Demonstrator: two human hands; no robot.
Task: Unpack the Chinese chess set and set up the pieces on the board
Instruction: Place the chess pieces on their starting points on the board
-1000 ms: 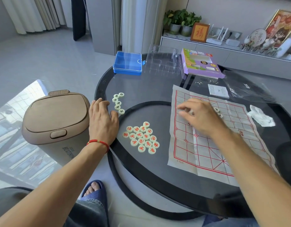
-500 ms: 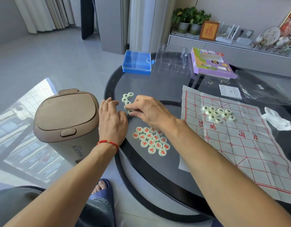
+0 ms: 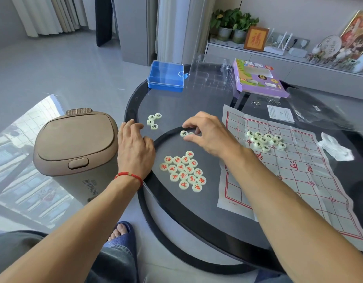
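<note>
On my feed the paper board (image 3: pixel 295 172) lies flat on the right part of the round glass table (image 3: pixel 176 103), with a cluster of black-lettered pieces (image 3: pixel 266 140) sitting on its far left squares. Left of the board, on bare glass, I see a tight group of red-lettered pieces (image 3: pixel 183 170), and farther off near the table's rim a small bunch of three black-lettered pieces (image 3: pixel 153 121). The right hand (image 3: pixel 209 135) hovers between those groups, its fingers curled down and pinching a black-lettered piece (image 3: pixel 184 133), with what looks like a second one half hidden under the fingertips. The left hand (image 3: pixel 134 148), a red cord at its wrist, rests flat on the table's edge with fingers loosely spread, holding nothing. At the far side stand a blue plastic case (image 3: pixel 166 77), a clear plastic tray (image 3: pixel 210 74) and a purple box (image 3: pixel 258 78). A beige lidded bin (image 3: pixel 76 150) stands on the floor beside the table.
</note>
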